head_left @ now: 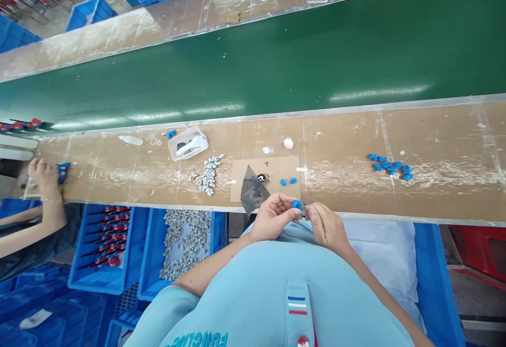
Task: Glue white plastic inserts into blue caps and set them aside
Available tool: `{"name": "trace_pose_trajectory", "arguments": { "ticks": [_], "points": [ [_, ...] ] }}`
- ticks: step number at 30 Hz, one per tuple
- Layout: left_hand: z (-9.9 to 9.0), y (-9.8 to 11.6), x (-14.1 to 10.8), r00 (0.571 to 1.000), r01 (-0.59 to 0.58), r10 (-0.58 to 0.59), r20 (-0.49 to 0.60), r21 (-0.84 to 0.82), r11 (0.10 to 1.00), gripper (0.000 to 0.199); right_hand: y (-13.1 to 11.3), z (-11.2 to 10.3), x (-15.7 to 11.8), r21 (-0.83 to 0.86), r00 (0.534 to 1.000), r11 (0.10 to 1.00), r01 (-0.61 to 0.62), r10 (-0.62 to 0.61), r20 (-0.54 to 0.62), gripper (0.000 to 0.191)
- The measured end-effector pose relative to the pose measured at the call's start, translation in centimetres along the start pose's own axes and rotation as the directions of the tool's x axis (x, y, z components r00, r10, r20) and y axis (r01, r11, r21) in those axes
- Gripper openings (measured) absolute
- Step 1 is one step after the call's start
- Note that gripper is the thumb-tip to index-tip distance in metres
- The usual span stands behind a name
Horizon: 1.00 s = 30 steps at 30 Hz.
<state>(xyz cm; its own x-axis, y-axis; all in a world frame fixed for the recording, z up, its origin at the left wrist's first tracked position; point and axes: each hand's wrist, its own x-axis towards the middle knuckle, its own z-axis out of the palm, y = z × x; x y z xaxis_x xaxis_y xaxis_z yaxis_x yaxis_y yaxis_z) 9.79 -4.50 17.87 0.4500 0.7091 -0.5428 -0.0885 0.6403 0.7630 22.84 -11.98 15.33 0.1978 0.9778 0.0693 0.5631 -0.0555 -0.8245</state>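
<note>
My left hand (274,218) and my right hand (326,225) meet at the bench's near edge, pinching a small blue plastic part (297,204) between their fingertips. A thin grey bit shows beside it, too small to name. Just beyond my left hand lies a camouflage-patterned piece (252,190) on a cardboard sheet (264,178). A round black disc (261,178) and small blue parts (288,181) also rest on that sheet. To the right lies a loose group of similar blue parts (389,166), and a heap of small grey parts (208,174) sits left of the cardboard.
A clear plastic box (188,143) stands on the bench beyond the grey heap. A green conveyor belt (237,62) runs behind the bench. Below it are blue crates (185,244) of grey parts and red-handled items. A co-worker's hand (44,175) rests at the far left.
</note>
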Motion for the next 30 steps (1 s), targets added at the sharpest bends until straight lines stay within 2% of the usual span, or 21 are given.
{"name": "trace_pose_trajectory", "arguments": {
  "ticks": [3,8,13,21,27,30],
  "points": [
    [-0.1,0.0,0.0,1.0,0.007,-0.007,0.011,-0.002,1.0,0.045,0.5,0.7,-0.4,-0.093,0.999,0.996,0.011,-0.015,-0.039,0.043],
    [-0.1,-0.2,0.0,0.999,0.022,-0.022,0.024,-0.017,1.0,0.044,1.0,1.4,-0.7,-0.175,0.999,0.984,0.023,-0.03,-0.034,0.046],
    [-0.1,-0.1,-0.1,0.999,0.042,-0.041,0.009,-0.025,0.999,0.046,0.6,1.3,-0.6,-0.245,0.996,0.967,0.064,-0.079,-0.051,0.046],
    [-0.3,-0.4,-0.1,0.999,0.047,-0.047,0.008,-0.016,0.999,0.047,-0.1,0.7,-0.3,-0.312,0.995,0.946,0.091,-0.098,-0.006,0.043],
    [-0.5,-0.6,-0.1,0.999,0.014,-0.014,0.031,0.0,1.0,0.045,-0.2,0.6,-0.2,-0.278,0.993,0.953,0.116,-0.119,0.005,0.042],
    [-0.5,-0.5,-0.1,1.0,0.003,-0.003,0.03,0.011,1.0,0.046,-0.4,0.5,-0.4,-0.18,0.999,0.983,0.047,-0.048,-0.002,0.038]
  ]
}}
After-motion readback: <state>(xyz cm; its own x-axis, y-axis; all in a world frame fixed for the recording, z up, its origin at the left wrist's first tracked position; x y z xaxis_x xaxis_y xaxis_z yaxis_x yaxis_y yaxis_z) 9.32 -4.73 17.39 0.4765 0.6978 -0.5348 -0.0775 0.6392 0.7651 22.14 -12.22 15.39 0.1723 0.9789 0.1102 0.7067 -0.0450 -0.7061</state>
